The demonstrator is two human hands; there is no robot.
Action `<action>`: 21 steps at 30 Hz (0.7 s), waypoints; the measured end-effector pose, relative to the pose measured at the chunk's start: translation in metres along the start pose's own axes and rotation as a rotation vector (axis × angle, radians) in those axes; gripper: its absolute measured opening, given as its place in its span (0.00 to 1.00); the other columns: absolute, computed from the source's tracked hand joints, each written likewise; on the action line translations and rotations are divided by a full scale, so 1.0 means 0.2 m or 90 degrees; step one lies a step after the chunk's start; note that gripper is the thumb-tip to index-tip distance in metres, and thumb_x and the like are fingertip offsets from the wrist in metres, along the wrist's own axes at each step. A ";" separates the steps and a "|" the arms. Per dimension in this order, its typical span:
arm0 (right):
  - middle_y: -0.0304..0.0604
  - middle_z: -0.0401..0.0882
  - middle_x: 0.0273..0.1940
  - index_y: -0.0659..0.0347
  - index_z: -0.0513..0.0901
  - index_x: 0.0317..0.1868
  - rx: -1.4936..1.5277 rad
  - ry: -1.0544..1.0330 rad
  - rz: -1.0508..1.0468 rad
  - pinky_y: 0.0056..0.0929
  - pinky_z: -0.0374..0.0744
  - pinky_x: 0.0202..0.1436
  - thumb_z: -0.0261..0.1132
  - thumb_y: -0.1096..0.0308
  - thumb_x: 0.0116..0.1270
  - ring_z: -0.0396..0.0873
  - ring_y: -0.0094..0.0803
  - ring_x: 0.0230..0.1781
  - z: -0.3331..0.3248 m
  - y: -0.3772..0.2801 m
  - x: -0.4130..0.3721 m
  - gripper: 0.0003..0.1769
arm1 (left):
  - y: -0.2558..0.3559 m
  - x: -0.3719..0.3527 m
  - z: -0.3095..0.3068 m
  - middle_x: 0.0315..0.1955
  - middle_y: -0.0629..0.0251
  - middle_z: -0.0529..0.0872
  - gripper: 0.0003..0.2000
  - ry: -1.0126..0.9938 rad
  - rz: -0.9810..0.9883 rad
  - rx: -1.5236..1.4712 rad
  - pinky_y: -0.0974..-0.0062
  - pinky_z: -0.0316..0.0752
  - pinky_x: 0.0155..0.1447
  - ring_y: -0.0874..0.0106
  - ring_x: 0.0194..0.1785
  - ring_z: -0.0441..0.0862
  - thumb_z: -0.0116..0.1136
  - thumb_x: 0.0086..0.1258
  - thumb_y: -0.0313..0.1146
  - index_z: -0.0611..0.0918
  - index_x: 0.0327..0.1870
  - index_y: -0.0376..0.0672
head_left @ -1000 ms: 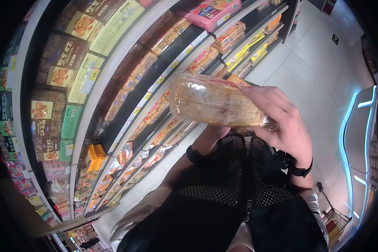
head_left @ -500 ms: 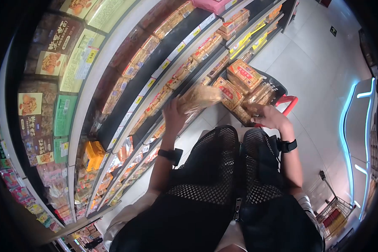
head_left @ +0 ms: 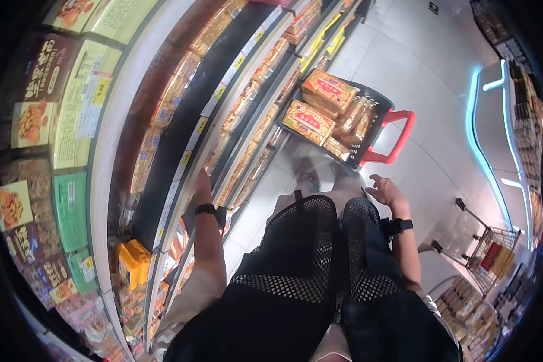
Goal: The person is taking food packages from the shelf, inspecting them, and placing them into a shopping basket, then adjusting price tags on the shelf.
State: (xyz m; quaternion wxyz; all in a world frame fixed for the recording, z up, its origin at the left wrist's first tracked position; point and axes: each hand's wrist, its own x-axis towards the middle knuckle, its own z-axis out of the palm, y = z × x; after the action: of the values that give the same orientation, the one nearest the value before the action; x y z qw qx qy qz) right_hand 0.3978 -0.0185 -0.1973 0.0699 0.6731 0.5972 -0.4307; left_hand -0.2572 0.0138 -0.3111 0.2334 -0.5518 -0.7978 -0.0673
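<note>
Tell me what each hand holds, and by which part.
The right hand holds nothing; it is open in the air. The left hand reaches to the shelf, fingers hidden, so any hold cannot be told.

Left hand (head_left: 202, 184) is held against the shelves (head_left: 190, 136), which are ranged to its left. A basket (head_left: 377, 96) is set on the floor ahead of right hand (head_left: 385, 192), with packets (head_left: 311, 117) stacked in it. A trolley (head_left: 492, 250) is located well right of that hand.
</note>
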 end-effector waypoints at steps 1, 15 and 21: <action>0.56 0.84 0.46 0.59 0.77 0.60 0.004 0.002 0.017 0.42 0.79 0.55 0.69 0.55 0.60 0.82 0.49 0.49 0.01 0.02 -0.03 0.30 | -0.01 0.01 0.02 0.44 0.48 0.85 0.18 -0.017 -0.033 -0.039 0.51 0.75 0.54 0.48 0.49 0.81 0.56 0.68 0.45 0.82 0.46 0.38; 0.54 0.86 0.43 0.62 0.78 0.58 -0.001 0.022 0.123 0.41 0.79 0.54 0.67 0.56 0.61 0.83 0.48 0.47 -0.04 0.16 -0.20 0.27 | -0.17 -0.06 0.18 0.43 0.49 0.85 0.16 0.027 -0.154 -0.430 0.50 0.76 0.54 0.48 0.49 0.82 0.55 0.69 0.44 0.83 0.45 0.39; 0.55 0.84 0.47 0.58 0.76 0.61 -0.017 -0.013 0.114 0.43 0.76 0.60 0.66 0.56 0.62 0.80 0.50 0.54 -0.15 0.31 -0.12 0.28 | 0.20 0.11 -0.29 0.48 0.42 0.81 0.20 -0.324 -0.240 -0.113 0.50 0.70 0.63 0.46 0.56 0.77 0.57 0.67 0.41 0.78 0.55 0.38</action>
State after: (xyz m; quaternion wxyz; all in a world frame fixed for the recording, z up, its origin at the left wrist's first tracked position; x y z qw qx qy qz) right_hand 0.4687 -0.0342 -0.1888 0.1236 0.7183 0.5396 -0.4215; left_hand -0.2092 0.0276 -0.2564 -0.0394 -0.4120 -0.9095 -0.0385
